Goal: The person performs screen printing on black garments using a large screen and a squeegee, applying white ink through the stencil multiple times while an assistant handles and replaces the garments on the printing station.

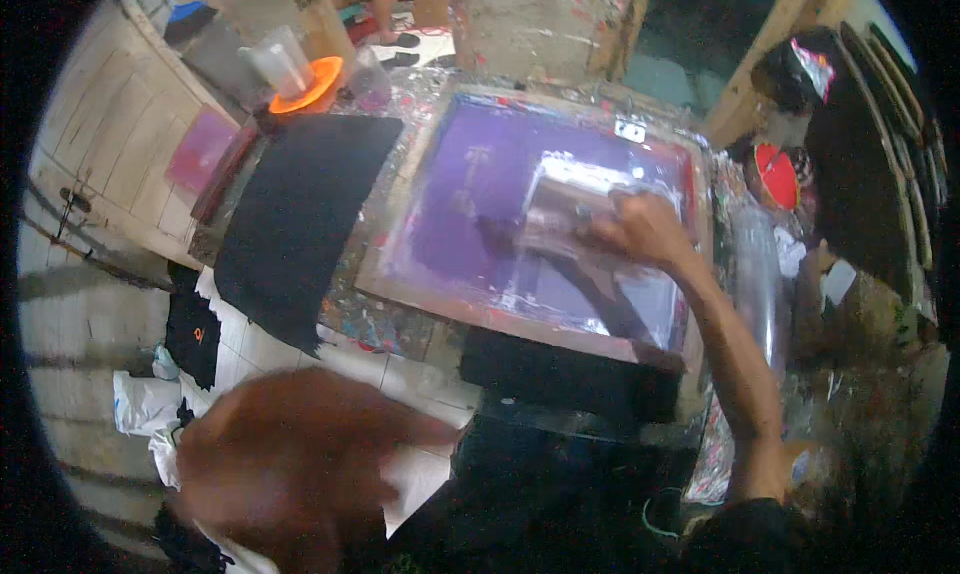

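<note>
A screen-printing frame (pixel 412 286) with purple mesh lies tilted across the table in front of me. My right hand (pixel 645 229) is closed on a squeegee (pixel 560 214), blurred by motion, over the right half of the mesh. A wet, shiny band surrounds the squeegee, and my arm's shadow crosses the mesh. Black fabric (pixel 575 374) sticks out beneath the frame's near edge. Large and smeared, my left hand (pixel 300 454) hangs at the lower left, away from the frame; its fingers are too blurred to read.
A black fabric piece (pixel 310 204) drapes over the table's left side. Behind it stand an orange dish (pixel 310 89) and clear plastic containers. At right are a red bowl (pixel 775 174) and a clear plastic roll (pixel 760 284). A person's leg (pixel 380 9) shows at the back.
</note>
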`<move>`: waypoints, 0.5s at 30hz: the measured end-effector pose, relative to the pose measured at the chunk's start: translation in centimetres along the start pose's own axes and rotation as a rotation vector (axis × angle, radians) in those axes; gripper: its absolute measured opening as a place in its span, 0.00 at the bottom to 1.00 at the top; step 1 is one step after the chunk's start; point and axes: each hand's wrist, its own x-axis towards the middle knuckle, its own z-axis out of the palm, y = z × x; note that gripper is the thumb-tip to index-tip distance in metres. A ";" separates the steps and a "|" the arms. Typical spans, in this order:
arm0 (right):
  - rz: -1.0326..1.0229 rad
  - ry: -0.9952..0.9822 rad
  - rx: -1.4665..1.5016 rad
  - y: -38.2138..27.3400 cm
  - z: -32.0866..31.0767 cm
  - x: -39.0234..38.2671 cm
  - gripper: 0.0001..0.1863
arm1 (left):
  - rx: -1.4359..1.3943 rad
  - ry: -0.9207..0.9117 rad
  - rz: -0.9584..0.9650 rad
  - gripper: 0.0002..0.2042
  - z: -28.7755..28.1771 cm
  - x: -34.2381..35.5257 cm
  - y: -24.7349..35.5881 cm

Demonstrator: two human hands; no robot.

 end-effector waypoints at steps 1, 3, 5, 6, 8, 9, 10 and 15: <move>0.013 0.115 -0.199 -0.2 -0.3 -0.3 0.21 | -0.019 -0.003 0.033 0.23 1.7 1.9 -0.5; -0.014 0.143 -0.327 -1.1 0.0 -1.4 0.16 | 0.155 -0.066 0.097 0.24 6.7 5.8 -3.5; 0.073 0.019 -0.429 -2.5 1.1 -2.8 0.11 | 0.507 -0.086 0.164 0.26 12.7 9.4 -7.9; 0.200 -0.216 -0.447 -3.4 1.8 -3.7 0.08 | 0.779 -0.137 0.174 0.28 14.9 10.8 -10.2; 0.083 -0.123 -0.307 -4.0 2.6 -6.0 0.13 | 0.942 -0.107 0.386 0.30 18.1 11.7 -14.2; 0.062 -0.161 -0.229 -3.9 2.7 -7.2 0.14 | 0.862 -0.244 0.299 0.29 19.0 12.4 -15.9; 0.143 -0.110 -0.268 -3.4 2.6 -8.3 0.14 | 0.795 -0.439 0.172 0.28 19.6 12.8 -17.3; 0.248 0.091 -0.296 2.6 -0.6 -8.6 0.10 | 0.740 -0.537 0.217 0.20 20.1 18.1 -21.5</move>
